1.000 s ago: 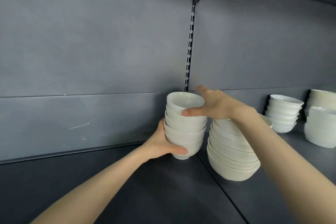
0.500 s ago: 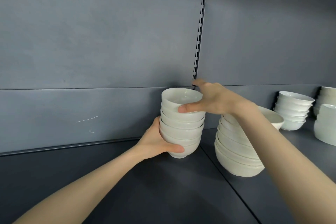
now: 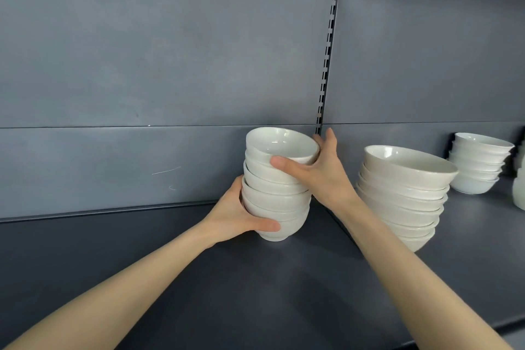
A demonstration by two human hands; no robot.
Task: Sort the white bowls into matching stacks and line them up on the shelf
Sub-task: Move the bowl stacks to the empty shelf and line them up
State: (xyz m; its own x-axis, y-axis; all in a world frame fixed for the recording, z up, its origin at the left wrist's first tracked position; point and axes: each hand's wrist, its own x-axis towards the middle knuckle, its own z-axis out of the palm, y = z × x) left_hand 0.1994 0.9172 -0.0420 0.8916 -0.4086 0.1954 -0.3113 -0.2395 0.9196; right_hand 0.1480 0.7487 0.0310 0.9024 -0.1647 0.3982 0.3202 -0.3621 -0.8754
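Snugly, left hand (image 3: 235, 216) cups glossy, rounded bowl stack (image 3: 277, 196).

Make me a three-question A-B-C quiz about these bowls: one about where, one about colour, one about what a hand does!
1. Where is the wide-bowl stack from the held small-bowl stack?
A) to its right
B) to its left
C) on top of it
2. What colour is the shelf?
A) red
B) dark grey
C) yellow
3. What is the left hand doing?
A) lying flat on the shelf
B) holding a spoon
C) gripping the small-bowl stack low down
Answers: 1 A, it stands apart on the right. 2 B, the board under the bowls is dark grey. 3 C, its thumb curls round the bottom bowls.
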